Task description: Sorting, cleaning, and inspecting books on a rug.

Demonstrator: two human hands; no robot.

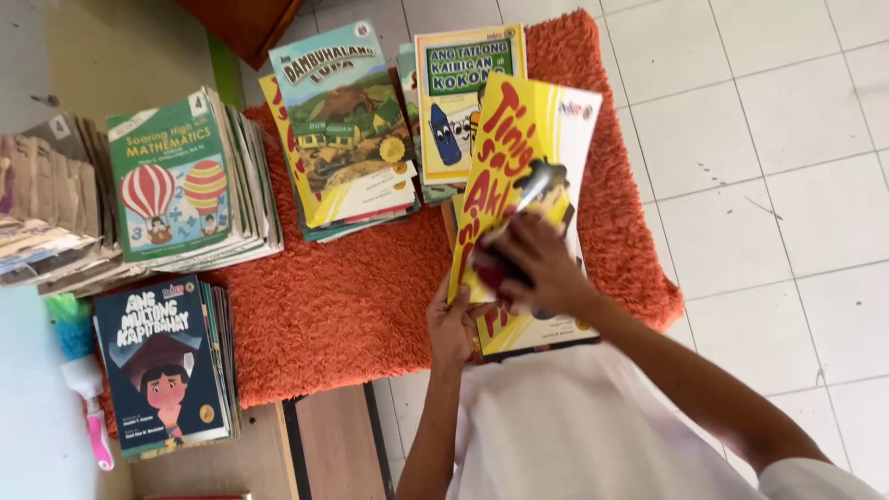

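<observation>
Yellow and glossy, the thin paperback picture book with big red lettering [519, 157] is held tilted above the right half of the shaggy orange rug [352, 296]. The left hand [451, 326] grips its lower left corner from underneath, fingers curled shut on the edge. The right hand [532, 264] lies on the cover's lower middle, pressing a dark red wad of cloth [500, 268] against it; how tightly the fingers close on the cloth cannot be told. Under the lifted book, a second yellow book [528, 333] lies flat at the rug's front right edge, partly over the white tiled floor [787, 185].

Beyond the held book's top edge sits a pile topped by a yellow-framed green book with a blue crayon figure [458, 102], just beside a fanned pile topped by a landscape-picture book [347, 130]. Along the rug's left border stands a thick stack under a green mathematics book with hot-air balloons [171, 181], and near the front left corner a stack topped by a dark blue book showing a graduate child [162, 366]. A pink-handled duster with a blue-green head [83, 370] lies left of that stack.

Bare rug stays open in the middle between the piles, and the tiles to the right are open too.
</observation>
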